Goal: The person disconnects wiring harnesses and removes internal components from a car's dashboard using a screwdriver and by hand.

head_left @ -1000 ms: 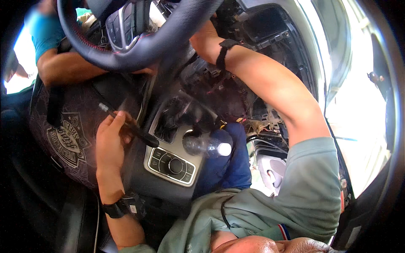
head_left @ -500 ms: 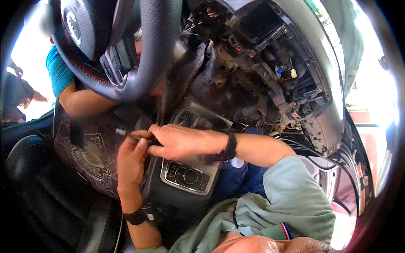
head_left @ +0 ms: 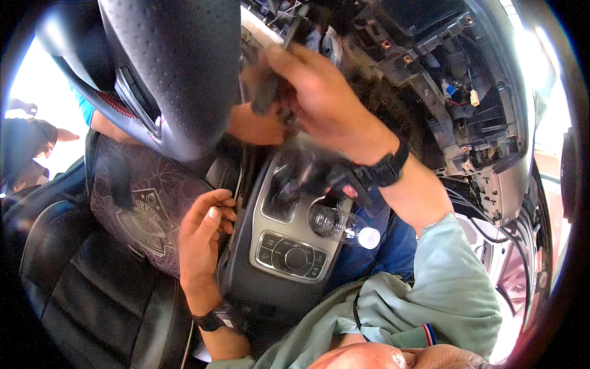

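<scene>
My right hand point(head_left: 319, 98) is raised beside the steering wheel, under the stripped dashboard, and blurred by motion. Its fingers are closed round a dark slim tool point(head_left: 297, 26), whose kind I cannot make out. A dark blurred piece point(head_left: 267, 89) shows beside those fingers; whether I hold it is unclear. Close below is another person's forearm point(head_left: 255, 125), reaching in from behind the wheel, its fingers hidden. My left hand point(head_left: 206, 230) hangs over the gap between the seat and the centre console point(head_left: 292, 270), fingers loosely bent and apart, with nothing in it.
The steering wheel point(head_left: 203, 74) fills the upper left. A clear bottle with a white cap point(head_left: 369, 237) lies by the console's cup holder. The opened dashboard point(head_left: 455, 92) shows brackets and loose connectors. The black driver's seat point(head_left: 104, 264) is at the left; cables point(head_left: 479, 200) hang at the right.
My hands, together over the console on a slim tool before, have parted. The right has moved up and away toward the dashboard; the left has let go and stays low. The view has shifted.
</scene>
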The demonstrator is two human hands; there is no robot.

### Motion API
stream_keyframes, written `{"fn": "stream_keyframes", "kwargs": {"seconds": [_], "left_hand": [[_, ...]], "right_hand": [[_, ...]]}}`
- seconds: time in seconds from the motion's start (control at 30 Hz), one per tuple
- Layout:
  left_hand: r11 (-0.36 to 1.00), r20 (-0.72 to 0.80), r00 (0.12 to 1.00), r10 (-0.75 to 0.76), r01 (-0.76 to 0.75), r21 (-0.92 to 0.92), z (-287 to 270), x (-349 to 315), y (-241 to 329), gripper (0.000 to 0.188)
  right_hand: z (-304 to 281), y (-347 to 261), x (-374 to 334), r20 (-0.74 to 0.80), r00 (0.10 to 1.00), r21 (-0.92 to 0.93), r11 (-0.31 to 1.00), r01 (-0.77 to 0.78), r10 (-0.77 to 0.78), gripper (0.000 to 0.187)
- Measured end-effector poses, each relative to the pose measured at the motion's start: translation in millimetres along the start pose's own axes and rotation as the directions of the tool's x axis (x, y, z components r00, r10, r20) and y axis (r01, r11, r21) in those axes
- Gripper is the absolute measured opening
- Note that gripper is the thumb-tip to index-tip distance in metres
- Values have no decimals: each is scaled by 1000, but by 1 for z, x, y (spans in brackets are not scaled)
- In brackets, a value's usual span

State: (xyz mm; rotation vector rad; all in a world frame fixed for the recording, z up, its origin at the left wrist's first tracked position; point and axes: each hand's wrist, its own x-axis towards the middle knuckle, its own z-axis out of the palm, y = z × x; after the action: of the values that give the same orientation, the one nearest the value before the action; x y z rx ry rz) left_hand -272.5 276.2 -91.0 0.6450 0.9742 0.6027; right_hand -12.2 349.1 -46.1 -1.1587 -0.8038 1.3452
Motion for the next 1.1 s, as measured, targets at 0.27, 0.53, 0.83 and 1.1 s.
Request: {"fn": "stream_keyframes", "kwargs": {"seconds": [0.27, 0.53, 0.83, 1.1], "left_hand": [[999, 6, 1000, -18, 18, 37, -3, 1, -2, 40], [998, 19, 1000, -13, 12, 65, -3, 1, -3, 40], [998, 10, 1000, -17, 16, 63, -2, 1, -2, 39], [995, -9, 1000, 1, 0, 105, -4, -5, -2, 32]], "right_hand": [[-8, 7, 60, 2, 984, 175, 969, 177, -180, 25], [-28, 28, 74, -79, 988, 296, 944, 147, -129, 21], [-34, 31, 77, -67, 982, 279, 941, 190, -178, 23], [-36, 36, 91, -6, 975, 560, 808, 186, -221, 25]]}}
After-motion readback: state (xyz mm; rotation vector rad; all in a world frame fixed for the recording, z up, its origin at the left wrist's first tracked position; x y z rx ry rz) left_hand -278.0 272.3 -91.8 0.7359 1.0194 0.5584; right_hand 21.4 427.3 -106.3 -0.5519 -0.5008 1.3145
